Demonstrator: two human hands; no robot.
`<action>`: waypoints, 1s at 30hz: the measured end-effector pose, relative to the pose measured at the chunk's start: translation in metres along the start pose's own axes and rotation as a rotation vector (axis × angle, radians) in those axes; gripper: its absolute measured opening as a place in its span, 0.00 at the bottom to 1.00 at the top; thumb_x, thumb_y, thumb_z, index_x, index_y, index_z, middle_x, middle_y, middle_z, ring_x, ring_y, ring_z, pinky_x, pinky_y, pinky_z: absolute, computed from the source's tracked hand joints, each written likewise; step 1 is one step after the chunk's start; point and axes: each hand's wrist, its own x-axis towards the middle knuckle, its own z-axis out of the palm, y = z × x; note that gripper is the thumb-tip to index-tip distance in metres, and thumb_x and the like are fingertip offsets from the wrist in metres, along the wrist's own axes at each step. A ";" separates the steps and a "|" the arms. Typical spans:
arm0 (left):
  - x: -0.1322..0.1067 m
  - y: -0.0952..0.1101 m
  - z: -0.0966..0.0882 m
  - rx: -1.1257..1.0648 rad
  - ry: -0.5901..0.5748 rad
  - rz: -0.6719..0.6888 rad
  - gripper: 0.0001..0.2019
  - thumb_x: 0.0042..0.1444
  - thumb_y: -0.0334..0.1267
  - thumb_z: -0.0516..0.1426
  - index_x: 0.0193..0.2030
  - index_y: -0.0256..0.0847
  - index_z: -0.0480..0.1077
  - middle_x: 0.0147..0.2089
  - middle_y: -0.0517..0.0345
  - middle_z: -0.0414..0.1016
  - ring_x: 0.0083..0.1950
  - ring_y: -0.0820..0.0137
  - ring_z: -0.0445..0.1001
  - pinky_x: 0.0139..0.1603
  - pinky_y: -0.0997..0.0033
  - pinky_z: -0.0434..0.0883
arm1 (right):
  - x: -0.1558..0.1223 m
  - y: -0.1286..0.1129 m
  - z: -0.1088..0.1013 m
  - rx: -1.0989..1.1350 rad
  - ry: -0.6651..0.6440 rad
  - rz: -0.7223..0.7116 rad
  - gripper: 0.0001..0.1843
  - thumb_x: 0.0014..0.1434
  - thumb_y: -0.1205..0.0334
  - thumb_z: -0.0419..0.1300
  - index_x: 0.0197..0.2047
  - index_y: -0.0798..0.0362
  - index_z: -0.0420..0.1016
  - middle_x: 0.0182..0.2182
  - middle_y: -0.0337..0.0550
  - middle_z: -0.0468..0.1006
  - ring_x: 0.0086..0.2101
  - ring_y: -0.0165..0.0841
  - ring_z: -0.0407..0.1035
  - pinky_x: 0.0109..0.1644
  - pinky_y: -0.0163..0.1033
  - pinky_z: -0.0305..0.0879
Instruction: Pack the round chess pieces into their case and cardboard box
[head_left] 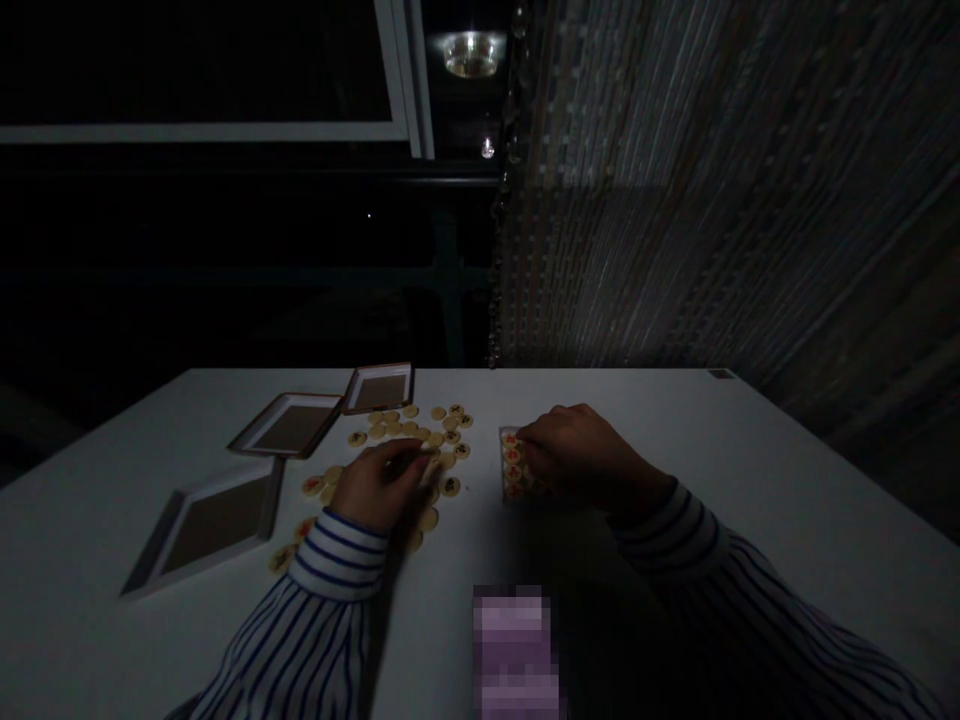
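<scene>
**Inspector A:** Nearest us, we note two striped sleeves (330, 570) reaching forward over the white table (750, 470).

**Inspector B:** We record the left hand (379, 485) palm down, wrist low, its fingers (411, 462) drawn together and pointing right. They rest on the loose discs (442, 440). We cannot tell in this light whether they pinch one.

**Inspector A:** We find those discs scattered under the left hand, beside it and beyond its fingertips. The right hand (581, 455) is arched, knuckles up, fingers bent down and close together.

**Inspector B:** Its fingertips touch the red-marked discs (513, 470), which stand in a column in the small tray (502, 440) at the hand's left. We cannot tell whether it grips them.

**Inspector A:** Left of the scatter, we log three shallow box halves (214, 525). Beyond the table's far edge hangs a bead curtain (712, 200).
</scene>
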 end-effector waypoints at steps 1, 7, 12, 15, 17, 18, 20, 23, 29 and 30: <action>-0.001 -0.004 -0.001 0.031 -0.009 0.013 0.19 0.47 0.50 0.51 0.39 0.40 0.71 0.39 0.54 0.75 0.41 0.64 0.72 0.44 0.64 0.68 | 0.001 -0.002 0.001 0.001 0.007 0.003 0.14 0.58 0.61 0.46 0.40 0.53 0.71 0.34 0.46 0.75 0.36 0.34 0.65 0.39 0.38 0.52; -0.003 -0.012 -0.007 0.234 -0.088 0.080 0.16 0.47 0.46 0.51 0.38 0.41 0.72 0.39 0.54 0.76 0.42 0.64 0.71 0.46 0.65 0.67 | 0.009 -0.015 0.007 -0.004 -0.006 -0.001 0.13 0.58 0.60 0.46 0.41 0.51 0.70 0.34 0.44 0.75 0.36 0.34 0.66 0.38 0.38 0.53; -0.007 -0.002 -0.004 0.330 -0.233 0.126 0.16 0.47 0.46 0.52 0.39 0.42 0.72 0.40 0.54 0.76 0.42 0.63 0.71 0.45 0.63 0.65 | 0.022 -0.027 0.012 0.002 -0.020 -0.020 0.15 0.57 0.61 0.47 0.43 0.52 0.70 0.36 0.46 0.75 0.39 0.35 0.65 0.41 0.39 0.53; -0.010 0.004 0.001 0.422 -0.248 0.130 0.15 0.47 0.45 0.52 0.40 0.44 0.72 0.39 0.54 0.76 0.42 0.61 0.71 0.44 0.61 0.64 | 0.027 -0.033 0.015 0.003 -0.024 -0.041 0.15 0.58 0.60 0.46 0.44 0.52 0.70 0.35 0.47 0.75 0.39 0.35 0.65 0.41 0.40 0.53; -0.011 0.007 0.004 0.487 -0.238 0.104 0.15 0.46 0.46 0.52 0.38 0.45 0.73 0.37 0.53 0.76 0.42 0.59 0.70 0.45 0.58 0.63 | 0.029 -0.035 0.018 0.007 -0.019 -0.056 0.15 0.58 0.60 0.47 0.43 0.52 0.70 0.35 0.47 0.75 0.39 0.35 0.65 0.41 0.40 0.53; -0.012 0.009 0.005 0.506 -0.238 0.094 0.14 0.46 0.45 0.52 0.38 0.45 0.73 0.37 0.53 0.76 0.42 0.59 0.70 0.45 0.58 0.62 | 0.029 -0.035 0.019 0.008 -0.018 -0.063 0.15 0.57 0.60 0.47 0.43 0.52 0.70 0.35 0.46 0.75 0.38 0.35 0.65 0.41 0.40 0.53; -0.013 0.011 0.007 0.521 -0.248 0.075 0.14 0.46 0.45 0.52 0.37 0.46 0.72 0.37 0.54 0.75 0.42 0.58 0.69 0.44 0.57 0.62 | 0.028 -0.034 0.020 0.007 -0.015 -0.068 0.14 0.57 0.60 0.47 0.43 0.52 0.69 0.35 0.46 0.75 0.38 0.35 0.65 0.40 0.40 0.53; -0.013 0.014 0.010 0.523 -0.269 0.042 0.14 0.46 0.45 0.52 0.38 0.46 0.72 0.38 0.54 0.75 0.43 0.58 0.68 0.43 0.58 0.61 | 0.025 -0.031 0.020 0.011 -0.021 -0.074 0.14 0.57 0.60 0.47 0.43 0.51 0.69 0.35 0.45 0.75 0.37 0.35 0.65 0.38 0.40 0.53; -0.014 0.013 0.013 0.530 -0.252 0.012 0.13 0.46 0.44 0.52 0.37 0.46 0.72 0.37 0.54 0.75 0.43 0.58 0.69 0.42 0.59 0.62 | 0.022 -0.029 0.019 0.031 0.034 -0.105 0.14 0.58 0.60 0.47 0.44 0.51 0.68 0.35 0.45 0.75 0.37 0.35 0.65 0.38 0.40 0.52; -0.014 0.012 0.014 0.526 -0.234 0.023 0.13 0.46 0.44 0.52 0.37 0.45 0.72 0.37 0.54 0.75 0.43 0.58 0.69 0.41 0.59 0.62 | 0.022 -0.029 0.020 0.032 0.037 -0.106 0.14 0.58 0.60 0.47 0.44 0.51 0.68 0.35 0.45 0.75 0.37 0.35 0.65 0.38 0.40 0.52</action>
